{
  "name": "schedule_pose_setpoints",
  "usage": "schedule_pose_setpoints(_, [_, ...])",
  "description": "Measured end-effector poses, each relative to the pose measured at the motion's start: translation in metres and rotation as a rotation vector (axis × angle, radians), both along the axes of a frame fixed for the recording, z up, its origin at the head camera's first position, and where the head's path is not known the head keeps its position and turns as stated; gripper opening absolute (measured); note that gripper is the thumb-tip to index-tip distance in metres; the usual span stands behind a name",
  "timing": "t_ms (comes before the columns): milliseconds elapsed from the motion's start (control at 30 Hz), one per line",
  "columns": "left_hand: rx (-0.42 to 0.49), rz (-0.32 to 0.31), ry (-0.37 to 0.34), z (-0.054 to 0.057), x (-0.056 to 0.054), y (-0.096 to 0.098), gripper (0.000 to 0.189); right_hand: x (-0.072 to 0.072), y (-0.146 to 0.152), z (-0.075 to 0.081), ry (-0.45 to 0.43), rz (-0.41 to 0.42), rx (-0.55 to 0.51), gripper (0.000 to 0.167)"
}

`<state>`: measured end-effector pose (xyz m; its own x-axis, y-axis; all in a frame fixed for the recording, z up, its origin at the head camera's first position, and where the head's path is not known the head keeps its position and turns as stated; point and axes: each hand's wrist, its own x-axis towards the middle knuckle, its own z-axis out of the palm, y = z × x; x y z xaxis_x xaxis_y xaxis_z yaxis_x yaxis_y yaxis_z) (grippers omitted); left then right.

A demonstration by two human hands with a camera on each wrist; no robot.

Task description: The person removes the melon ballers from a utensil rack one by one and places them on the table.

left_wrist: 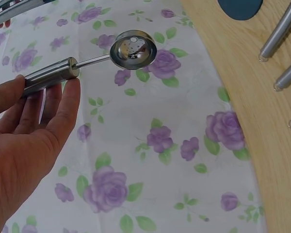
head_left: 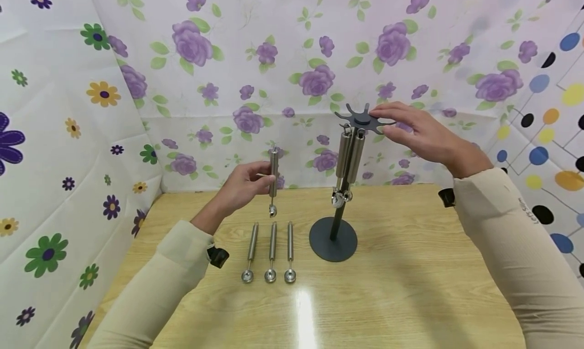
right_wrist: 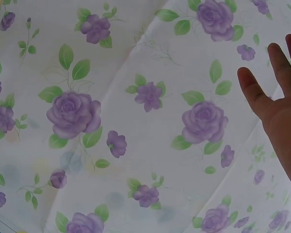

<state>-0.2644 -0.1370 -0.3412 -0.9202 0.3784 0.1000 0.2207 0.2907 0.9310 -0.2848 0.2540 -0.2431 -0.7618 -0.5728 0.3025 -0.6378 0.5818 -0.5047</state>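
My left hand (head_left: 248,184) pinches a steel melon baller (head_left: 274,174) by its handle, holding it upright above the table with the scoop end down. In the left wrist view, its round scoop (left_wrist: 133,50) shows a small hole. A dark metal rack (head_left: 333,239) with a round base and curved hook arms stands to the right. From its hooks hang melon ballers (head_left: 356,159), close together on the near side. My right hand (head_left: 422,131) is at the rack's top, its extended fingers and thumb right at the hook arms.
Three more melon ballers (head_left: 272,252) lie side by side on the wooden table (head_left: 388,298), scoops towards me, left of the rack base. A flowered cloth (head_left: 274,49) hangs behind the table, with patterned cloths at both sides.
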Motion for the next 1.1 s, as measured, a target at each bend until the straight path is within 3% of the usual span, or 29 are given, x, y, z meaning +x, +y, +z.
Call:
schedule_pose_setpoints(400, [-0.010, 0.034, -0.049, -0.023, 0.010, -0.022, 0.039, 0.000, 0.001, -0.002, 0.006, 0.006, -0.028, 0.049])
schedule_pose_setpoints(1100, [-0.007, 0.152, -0.129, -0.072, 0.023, -0.049, 0.040, 0.000, -0.002, -0.008, 0.049, 0.047, -0.068, 0.045])
